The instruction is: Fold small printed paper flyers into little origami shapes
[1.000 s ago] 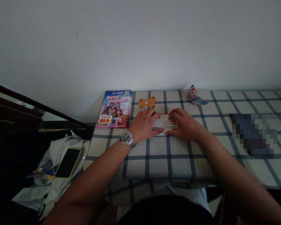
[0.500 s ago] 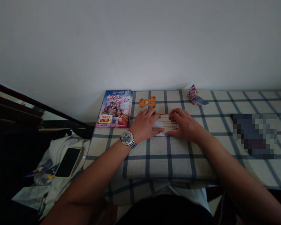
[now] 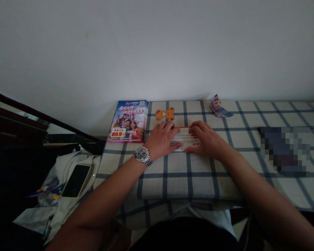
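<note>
A small white paper leaflet (image 3: 183, 138) with red labels and lines of print lies flat on the checked tablecloth in front of me. My left hand (image 3: 160, 140), with a silver watch (image 3: 143, 155) on its wrist, holds the leaflet's left side between thumb and fingers. Gripping the right side is my right hand (image 3: 207, 140), fingertips at the far edge and thumb at the near edge. Part of the paper is hidden under both hands. Just beyond my left hand is a flat orange bear figure (image 3: 165, 114).
A stack of colourful flyers (image 3: 127, 122) lies at the table's left end. Crumpled printed paper (image 3: 218, 107) sits near the wall. To the right is a dark, pixelated item (image 3: 282, 151). A phone (image 3: 76, 180) rests on white cloth (image 3: 60, 212) left of the table.
</note>
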`<state>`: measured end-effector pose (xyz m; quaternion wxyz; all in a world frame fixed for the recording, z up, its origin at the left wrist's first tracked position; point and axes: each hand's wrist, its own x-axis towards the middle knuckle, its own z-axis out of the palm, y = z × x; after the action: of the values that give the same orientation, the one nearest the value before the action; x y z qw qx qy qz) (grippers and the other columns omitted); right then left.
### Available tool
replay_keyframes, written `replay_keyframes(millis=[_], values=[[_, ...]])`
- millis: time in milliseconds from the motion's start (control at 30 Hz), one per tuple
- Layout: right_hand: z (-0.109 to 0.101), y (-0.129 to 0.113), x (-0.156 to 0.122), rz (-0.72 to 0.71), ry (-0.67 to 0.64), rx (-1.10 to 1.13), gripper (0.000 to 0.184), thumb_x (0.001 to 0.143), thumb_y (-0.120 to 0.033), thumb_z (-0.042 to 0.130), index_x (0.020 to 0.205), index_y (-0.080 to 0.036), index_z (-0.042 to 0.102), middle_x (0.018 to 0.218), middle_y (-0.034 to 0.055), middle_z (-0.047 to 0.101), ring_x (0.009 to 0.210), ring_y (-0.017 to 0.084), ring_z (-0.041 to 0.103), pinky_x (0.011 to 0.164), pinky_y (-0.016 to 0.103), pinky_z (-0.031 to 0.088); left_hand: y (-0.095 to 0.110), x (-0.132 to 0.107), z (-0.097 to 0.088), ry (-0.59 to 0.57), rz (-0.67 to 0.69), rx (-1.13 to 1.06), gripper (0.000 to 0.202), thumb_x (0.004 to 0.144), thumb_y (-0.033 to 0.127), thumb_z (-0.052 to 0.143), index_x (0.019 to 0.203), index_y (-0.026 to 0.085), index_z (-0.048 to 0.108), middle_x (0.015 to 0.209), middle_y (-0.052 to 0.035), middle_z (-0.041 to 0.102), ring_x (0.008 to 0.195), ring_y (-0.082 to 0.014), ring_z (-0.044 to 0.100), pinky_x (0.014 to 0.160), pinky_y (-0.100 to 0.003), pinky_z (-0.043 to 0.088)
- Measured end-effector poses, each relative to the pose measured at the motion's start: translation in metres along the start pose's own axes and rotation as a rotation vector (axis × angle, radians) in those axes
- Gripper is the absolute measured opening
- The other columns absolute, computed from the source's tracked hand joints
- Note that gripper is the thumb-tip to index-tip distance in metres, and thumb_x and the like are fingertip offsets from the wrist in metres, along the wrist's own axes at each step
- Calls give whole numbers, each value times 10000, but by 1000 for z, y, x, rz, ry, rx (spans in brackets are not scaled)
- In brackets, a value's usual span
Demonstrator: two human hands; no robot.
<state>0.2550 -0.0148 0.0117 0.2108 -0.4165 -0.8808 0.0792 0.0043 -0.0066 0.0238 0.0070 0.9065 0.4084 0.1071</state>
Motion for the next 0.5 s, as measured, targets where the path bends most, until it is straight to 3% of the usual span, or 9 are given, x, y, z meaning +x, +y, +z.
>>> replay_keyframes(millis=[167, 300, 500], values=[[1, 0, 0, -4, 16, 12, 616, 753, -584, 873, 1157, -207, 599, 1231, 174, 577, 1100, 386, 597, 961, 620, 575, -1, 0, 1, 5, 10, -3, 529, 980, 579, 617, 1350, 201, 606, 1273, -124, 588, 1154, -324, 547, 979, -487, 460], [2, 2, 0, -2, 18, 0, 607, 782, -614, 836, 1153, -196, 600, 1220, 183, 585, 1089, 382, 600, 952, 610, 577, 0, 0, 2, 22, 2, -15, 677, 890, 689, 677, 1337, 185, 613, 1276, -136, 589, 1158, -341, 542, 1008, -508, 454], [4, 4, -1, 1, 22, 14, 621, 773, -638, 831, 1146, -200, 599, 1223, 179, 584, 1096, 382, 598, 958, 611, 579, 0, -1, 4, 22, 5, -14, 751, 822, 696, 750, 1341, 175, 597, 1320, -146, 578, 1192, -350, 533, 1033, -510, 447]])
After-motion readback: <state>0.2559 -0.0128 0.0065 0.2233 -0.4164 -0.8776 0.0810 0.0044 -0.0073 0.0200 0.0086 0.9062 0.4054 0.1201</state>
